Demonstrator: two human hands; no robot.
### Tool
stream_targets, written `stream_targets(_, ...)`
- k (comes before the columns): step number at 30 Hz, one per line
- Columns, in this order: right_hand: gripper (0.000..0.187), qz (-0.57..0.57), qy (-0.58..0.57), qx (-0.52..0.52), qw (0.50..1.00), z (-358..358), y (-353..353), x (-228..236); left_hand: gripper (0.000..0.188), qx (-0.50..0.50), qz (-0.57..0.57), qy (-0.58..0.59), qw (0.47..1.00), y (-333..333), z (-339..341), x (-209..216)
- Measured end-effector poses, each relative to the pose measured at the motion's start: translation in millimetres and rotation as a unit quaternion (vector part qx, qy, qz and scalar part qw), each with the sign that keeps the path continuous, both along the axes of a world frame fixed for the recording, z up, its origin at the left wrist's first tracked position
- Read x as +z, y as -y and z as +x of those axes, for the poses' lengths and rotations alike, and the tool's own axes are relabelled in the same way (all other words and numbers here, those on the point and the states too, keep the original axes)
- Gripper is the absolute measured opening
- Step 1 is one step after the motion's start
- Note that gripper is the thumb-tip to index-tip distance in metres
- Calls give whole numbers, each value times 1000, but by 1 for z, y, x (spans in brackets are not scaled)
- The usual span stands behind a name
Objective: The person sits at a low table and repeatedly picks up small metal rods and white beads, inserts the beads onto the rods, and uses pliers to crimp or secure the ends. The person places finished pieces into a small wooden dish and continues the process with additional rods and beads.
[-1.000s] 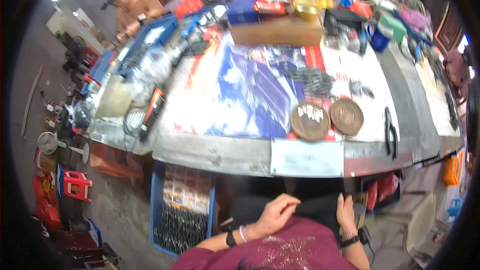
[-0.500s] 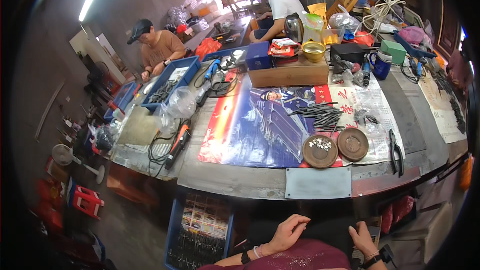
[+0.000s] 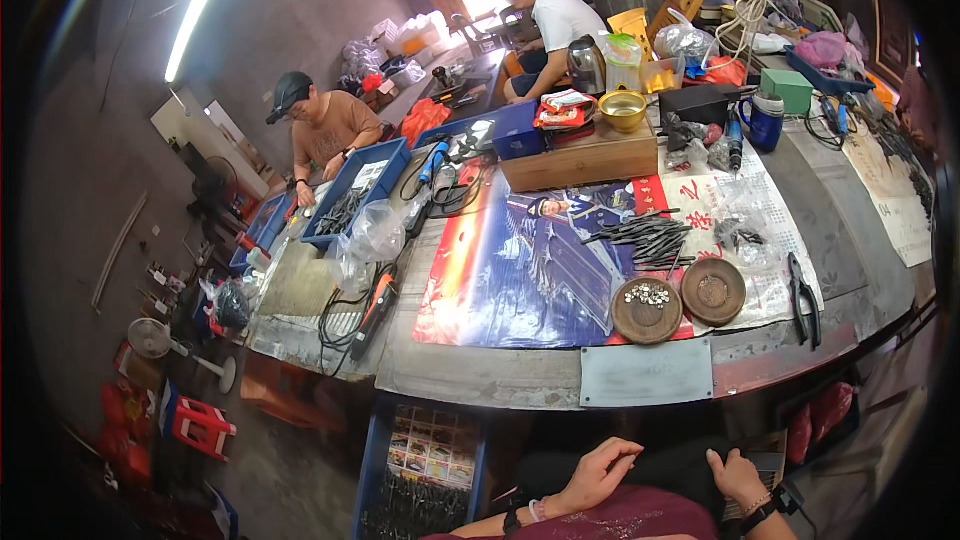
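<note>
1. Head view: a grey table (image 3: 480, 380) spreads across the middle, its near edge just beyond the person's dark lap (image 3: 668, 480)
2. On the table lies a glossy blue-and-red poster (image 3: 540, 300)
3. Below the table's edge, to the person's left, a blue crate (image 3: 371, 462) holds many thin dark pieces
4. At the far side of the poster stands a wooden box (image 3: 585, 162), a gold-coloured bowl (image 3: 623, 122) on top
5. At the near edge lies a pale plate (image 3: 646, 380), nearest the hands
6. The left hand (image 3: 598, 475) is over the lap, its fingers loosely bent and unclenched; the right hand (image 3: 738, 478) has its thumb apart, but its fingertips are hidden, so one cannot tell whether those fingers are closed
7. Pliers (image 3: 803, 305) lie at the right, handles toward the person
8. Beyond the plate, two round brown dishes (image 3: 647, 330) sit side by side
9. Behind them is a heap of slim black rods (image 3: 645, 240)
10. Small pale beads (image 3: 645, 294) lie in the left dish
</note>
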State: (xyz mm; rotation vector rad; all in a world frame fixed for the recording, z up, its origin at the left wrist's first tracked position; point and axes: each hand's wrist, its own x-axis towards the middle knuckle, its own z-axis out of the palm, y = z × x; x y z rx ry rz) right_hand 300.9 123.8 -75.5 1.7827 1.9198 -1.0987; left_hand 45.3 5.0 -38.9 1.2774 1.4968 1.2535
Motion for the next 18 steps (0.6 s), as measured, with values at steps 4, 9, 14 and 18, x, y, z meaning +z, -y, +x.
stream_targets(4, 80, -162, -33, -94, 982, 3, -17, -4, 18, 0, -6, 16, 1000, -2, 1, 0)
stream_targets(9, 86, -260, -83, -177, 945, 6, -25, -16, 19, -4, 1, 26, 1000, -7, 5, 1)
stream_targets(14, 86, -270, -61, -187, 942, 3, -25, -17, 20, 0, 16, 20, 1000, -9, 5, 0)
stream_targets(18, 91, -277, -42, -156, 947, 0, -24, -11, 21, 12, 11, 23, 1000, -8, 1, -1)
